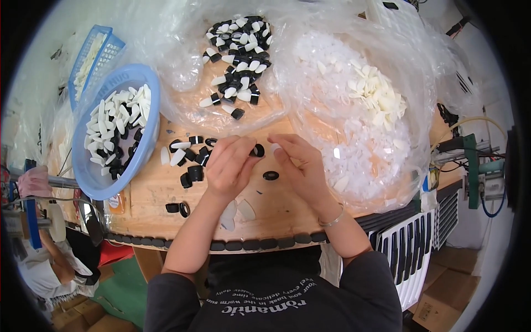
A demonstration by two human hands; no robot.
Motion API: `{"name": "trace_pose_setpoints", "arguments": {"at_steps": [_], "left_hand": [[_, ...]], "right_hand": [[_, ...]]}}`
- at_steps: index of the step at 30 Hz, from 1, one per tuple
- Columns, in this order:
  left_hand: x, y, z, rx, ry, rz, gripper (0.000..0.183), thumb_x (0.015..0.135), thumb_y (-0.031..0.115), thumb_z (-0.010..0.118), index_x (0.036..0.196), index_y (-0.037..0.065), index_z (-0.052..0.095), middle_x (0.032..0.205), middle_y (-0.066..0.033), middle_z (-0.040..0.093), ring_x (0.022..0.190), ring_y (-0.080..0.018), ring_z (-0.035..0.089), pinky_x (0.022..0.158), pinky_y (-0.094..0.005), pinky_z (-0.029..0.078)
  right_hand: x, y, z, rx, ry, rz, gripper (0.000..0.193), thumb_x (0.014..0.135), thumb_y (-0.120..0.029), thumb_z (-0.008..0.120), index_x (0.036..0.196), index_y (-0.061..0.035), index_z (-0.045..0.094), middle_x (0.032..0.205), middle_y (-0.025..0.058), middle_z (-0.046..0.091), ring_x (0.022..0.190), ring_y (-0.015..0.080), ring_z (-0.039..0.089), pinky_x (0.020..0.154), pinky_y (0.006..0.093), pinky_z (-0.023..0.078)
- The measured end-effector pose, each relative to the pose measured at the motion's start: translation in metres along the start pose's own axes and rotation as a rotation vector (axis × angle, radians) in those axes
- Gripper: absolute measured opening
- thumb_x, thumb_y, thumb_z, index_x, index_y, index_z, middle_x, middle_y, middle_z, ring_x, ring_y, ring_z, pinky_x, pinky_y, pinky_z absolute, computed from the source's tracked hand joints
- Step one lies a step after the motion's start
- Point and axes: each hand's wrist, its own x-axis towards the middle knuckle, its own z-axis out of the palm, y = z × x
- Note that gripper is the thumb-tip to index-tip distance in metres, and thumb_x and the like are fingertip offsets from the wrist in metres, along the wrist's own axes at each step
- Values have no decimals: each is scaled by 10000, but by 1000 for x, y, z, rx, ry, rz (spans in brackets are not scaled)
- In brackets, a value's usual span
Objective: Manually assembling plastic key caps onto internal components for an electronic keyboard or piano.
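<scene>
My left hand (231, 166) pinches a short black cylindrical cap (258, 150), its round opening tilted toward my other hand. Close by on the right, my right hand (298, 165) has thumb and fingers closed around a small whitish piece (275, 148), mostly covered by the fingertips. On the wood between the hands lies a flat black ring (270, 175). Left of my left hand are several loose black caps (195, 173) and white oval pieces (178, 157). Two pale flat pieces (246, 209) rest under my forearms.
A blue basin (153, 105) of white and black pieces stands at left, a blue basket (103, 37) behind it. Finished-looking black-and-white pieces (243, 61) pile up at the back on clear plastic. At right, a plastic sheet holds translucent pieces (365, 149) and cream pieces (379, 99). A person's arm (58, 260) shows lower left.
</scene>
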Motion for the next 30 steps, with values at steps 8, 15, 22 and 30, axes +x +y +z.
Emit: {"name": "trace_pose_setpoints", "arguments": {"at_steps": [8,15,22,30], "left_hand": [[-1,5,-1,-145,-73,21,358,631,-20,755,973,-46,652,903,-133,660,798,-298,621,677,-350,524],[2,4,-3,-374,-233,-55,348,592,4,787,921,-20,676,878,-129,681,783,-285,639,668,-337,528],[1,5,-2,-493,-284,-96,315,594,-11,784,887,-16,668,850,-129,679,746,-286,632,651,-333,522],[2,2,-2,-431,-306,-101,317,590,-11,788,884,-7,670,844,-120,680,753,-283,634,658,-334,519]], "right_hand": [[-1,-5,-3,377,-174,315,300,891,-58,606,1178,28,610,1147,83,631,957,149,629,825,239,488],[12,8,-23,722,-456,704,414,824,-38,679,1217,35,574,1057,89,659,943,136,638,801,255,533],[7,21,-20,855,-501,762,392,799,-23,689,1179,8,595,1016,79,663,858,121,648,711,226,542],[10,23,-19,789,-484,704,370,805,-41,692,1161,11,605,990,73,671,844,118,651,709,222,543]]}}
